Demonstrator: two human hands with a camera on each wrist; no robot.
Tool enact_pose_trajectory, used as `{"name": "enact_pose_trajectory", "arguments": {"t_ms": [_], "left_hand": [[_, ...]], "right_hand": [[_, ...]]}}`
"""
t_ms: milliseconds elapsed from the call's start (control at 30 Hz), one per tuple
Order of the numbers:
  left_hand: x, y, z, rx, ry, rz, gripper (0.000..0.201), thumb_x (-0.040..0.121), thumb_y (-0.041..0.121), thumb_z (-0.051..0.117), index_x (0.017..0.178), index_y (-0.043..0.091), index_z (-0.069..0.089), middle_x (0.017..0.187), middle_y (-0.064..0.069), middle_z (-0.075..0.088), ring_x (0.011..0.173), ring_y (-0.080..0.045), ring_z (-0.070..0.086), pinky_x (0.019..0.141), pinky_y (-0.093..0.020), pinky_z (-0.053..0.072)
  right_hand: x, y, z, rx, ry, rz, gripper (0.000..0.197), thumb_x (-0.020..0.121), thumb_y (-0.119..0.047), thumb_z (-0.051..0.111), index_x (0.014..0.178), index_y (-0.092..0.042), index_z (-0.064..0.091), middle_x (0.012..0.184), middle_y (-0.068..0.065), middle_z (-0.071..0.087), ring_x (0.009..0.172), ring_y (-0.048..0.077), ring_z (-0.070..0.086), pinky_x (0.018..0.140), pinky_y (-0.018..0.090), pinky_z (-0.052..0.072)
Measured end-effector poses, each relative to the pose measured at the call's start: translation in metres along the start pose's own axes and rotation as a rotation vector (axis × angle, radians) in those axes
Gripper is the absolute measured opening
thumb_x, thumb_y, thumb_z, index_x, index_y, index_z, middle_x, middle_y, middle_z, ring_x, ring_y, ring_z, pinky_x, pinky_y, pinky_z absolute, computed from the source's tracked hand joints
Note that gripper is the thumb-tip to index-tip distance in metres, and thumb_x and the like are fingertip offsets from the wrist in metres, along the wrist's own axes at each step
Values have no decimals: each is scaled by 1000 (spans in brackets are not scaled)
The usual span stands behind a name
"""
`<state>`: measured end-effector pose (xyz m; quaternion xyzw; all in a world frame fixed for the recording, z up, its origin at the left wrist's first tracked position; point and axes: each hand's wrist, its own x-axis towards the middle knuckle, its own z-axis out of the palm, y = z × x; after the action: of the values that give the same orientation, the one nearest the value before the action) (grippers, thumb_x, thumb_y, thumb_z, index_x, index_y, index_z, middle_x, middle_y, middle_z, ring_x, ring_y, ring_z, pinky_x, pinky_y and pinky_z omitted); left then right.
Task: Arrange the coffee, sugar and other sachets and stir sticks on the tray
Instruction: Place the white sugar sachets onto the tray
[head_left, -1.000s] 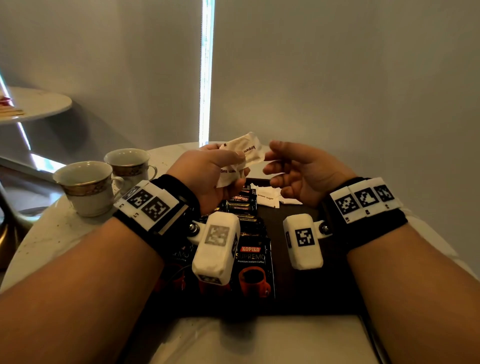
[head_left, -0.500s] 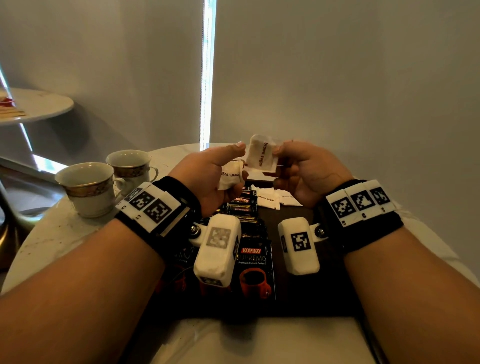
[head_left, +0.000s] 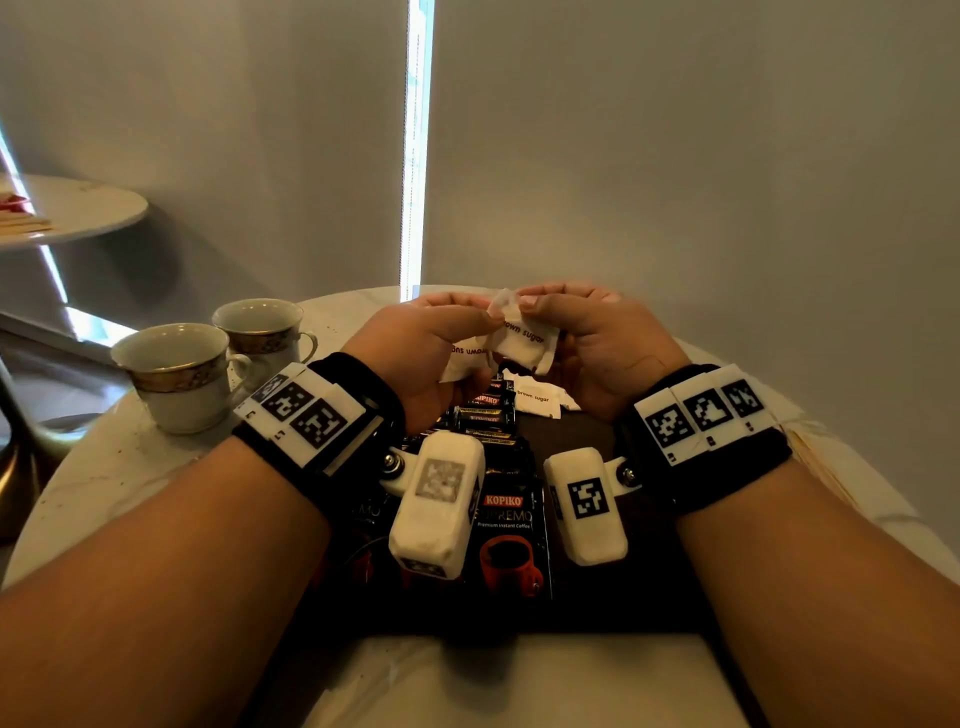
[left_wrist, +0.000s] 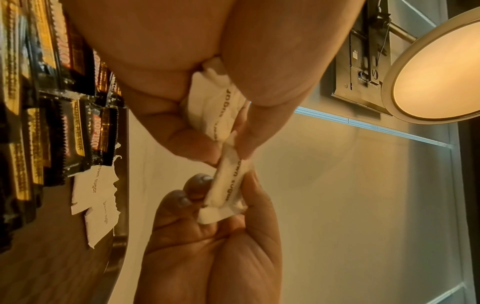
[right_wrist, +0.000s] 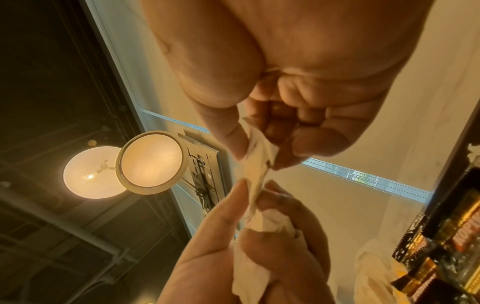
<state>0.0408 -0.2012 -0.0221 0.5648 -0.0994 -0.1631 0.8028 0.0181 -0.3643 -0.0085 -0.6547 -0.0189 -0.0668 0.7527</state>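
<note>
My left hand (head_left: 485, 332) and right hand (head_left: 530, 312) meet above the far end of the dark tray (head_left: 613, 597). Both pinch one white brown sugar sachet (head_left: 524, 340) at its top corner. In the left wrist view this sachet (left_wrist: 231, 181) spans from my left thumb down to the right hand's fingers (left_wrist: 193, 186). A second sugar sachet (head_left: 464, 361) is tucked in my left palm, also seen crumpled in the left wrist view (left_wrist: 217, 109). Black Kopiko coffee sachets (head_left: 504, 514) lie in a row on the tray. More brown sugar sachets (head_left: 535, 400) lie at its far end.
Two gold-rimmed cups (head_left: 176, 374) (head_left: 260, 332) stand on the round marble table (head_left: 104, 478) left of the tray. Pale thin sticks (head_left: 815, 452) lie on the table by my right wrist. A second small table (head_left: 88, 208) is far left. A wall is close behind.
My right hand, open a second ago, has closed on one sachet from my left hand. That sachet stood upright half a second ago and now lies level between both hands.
</note>
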Motion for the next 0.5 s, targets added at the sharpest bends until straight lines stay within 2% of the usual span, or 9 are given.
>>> {"name": "enact_pose_trajectory", "arguments": {"t_ms": [100,200,300,400,500], "left_hand": [[2,0,0,-20,11,24,4,93,7,64,91,10,64,98,-18,67,58,-19,63,51,-25,52],[2,1,0,-49,31,27,4,94,6,63,98,9,62,100,-19,66,60,-20,63,51,-25,54],[4,0,-1,-56,37,29,11,95,8,62,107,7,62,101,-18,66,67,-23,64,53,-26,55],[5,-1,-2,-50,37,24,21,95,12,63,114,5,62,103,-18,66,69,-22,64,54,-26,55],[6,-1,-3,-58,48,14,18,95,13,63,112,6,64,105,-18,65,79,-25,66,56,-27,56]], "right_hand": [[-2,-1,-1,-13,-2,11,23,92,-7,60,114,2,61,86,13,70,66,21,70,51,28,55],[0,1,-4,-59,29,14,29,93,-7,59,120,4,58,83,10,70,63,17,63,51,25,50],[2,1,-7,-65,49,14,27,93,-7,60,118,3,58,80,10,71,61,17,61,52,27,46],[2,0,-10,-68,35,13,17,92,-8,62,108,-1,61,76,8,72,59,15,61,52,26,46],[5,-2,-14,-71,64,2,11,92,-8,63,103,-4,62,79,9,73,57,14,61,48,25,46]]}}
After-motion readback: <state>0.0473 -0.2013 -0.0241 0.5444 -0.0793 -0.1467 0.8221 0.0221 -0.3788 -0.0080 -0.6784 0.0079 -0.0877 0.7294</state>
